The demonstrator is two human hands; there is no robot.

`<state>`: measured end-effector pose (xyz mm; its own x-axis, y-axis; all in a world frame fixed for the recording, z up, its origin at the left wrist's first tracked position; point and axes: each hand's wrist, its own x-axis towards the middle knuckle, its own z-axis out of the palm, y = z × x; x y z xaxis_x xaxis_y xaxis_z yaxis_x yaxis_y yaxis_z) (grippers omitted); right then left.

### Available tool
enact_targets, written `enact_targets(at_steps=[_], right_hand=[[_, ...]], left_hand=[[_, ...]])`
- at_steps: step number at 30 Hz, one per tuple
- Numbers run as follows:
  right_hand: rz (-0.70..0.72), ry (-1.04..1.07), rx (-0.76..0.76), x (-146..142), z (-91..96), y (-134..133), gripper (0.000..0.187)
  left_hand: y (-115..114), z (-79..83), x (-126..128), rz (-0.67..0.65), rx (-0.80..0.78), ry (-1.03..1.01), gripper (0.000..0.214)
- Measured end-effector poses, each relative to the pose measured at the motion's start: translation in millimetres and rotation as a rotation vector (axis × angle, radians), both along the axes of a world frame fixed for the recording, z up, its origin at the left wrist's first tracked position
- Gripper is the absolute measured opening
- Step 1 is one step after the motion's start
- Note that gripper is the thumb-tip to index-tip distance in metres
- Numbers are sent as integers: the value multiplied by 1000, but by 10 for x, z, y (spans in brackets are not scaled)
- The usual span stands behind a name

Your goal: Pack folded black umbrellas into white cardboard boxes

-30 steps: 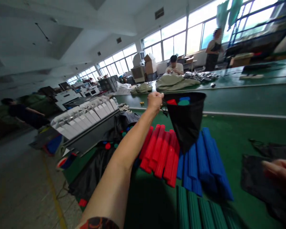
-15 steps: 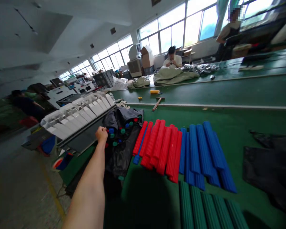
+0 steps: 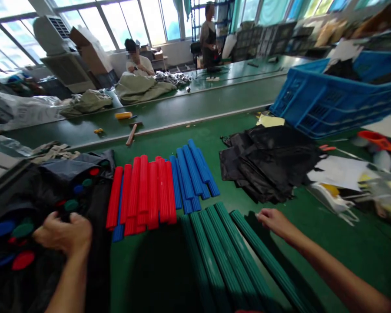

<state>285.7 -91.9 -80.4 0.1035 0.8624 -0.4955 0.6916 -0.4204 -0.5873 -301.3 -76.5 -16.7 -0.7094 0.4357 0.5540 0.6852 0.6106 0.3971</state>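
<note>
left hand (image 3: 65,234) curled at 8 o'clock among black bags (image 3: 99,213), right hand (image 3: 275,221) loosely curled at 4 o'clock near green tubes (image 3: 228,250), cannot tell whether either grips anything

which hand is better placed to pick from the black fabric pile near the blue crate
Right, most likely: the right hand is close to the black fabric pile, while the left hand is beyond the coloured tubes, at the filled black bags.
</note>
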Motion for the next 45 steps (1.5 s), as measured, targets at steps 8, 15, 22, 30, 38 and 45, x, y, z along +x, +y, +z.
enact_targets(at_steps=[8, 15, 22, 30, 38, 45], right_hand=[[184, -133, -26, 160, -391, -912, 45], [191, -45, 72, 180, -593, -1264, 44], [-5, 241, 271, 98, -244, 37, 43], [-178, 247, 188, -679, -448, 1676, 32], [-167, 470, 4, -833, -364, 1891, 46], [-196, 763, -139, -584, -291, 1748, 28]], left_hand=[[467, -775, 2764, -1032, -24, 46, 39], [572, -961, 3985, -992, -679, 55, 66], [797, -994, 3993, -888, -780, 3, 66], [825, -671, 3954, -863, -603, -487, 69], [552, -674, 4156, -1057, -542, -341, 67], [935, -254, 4021, -1231, -682, -389, 36]])
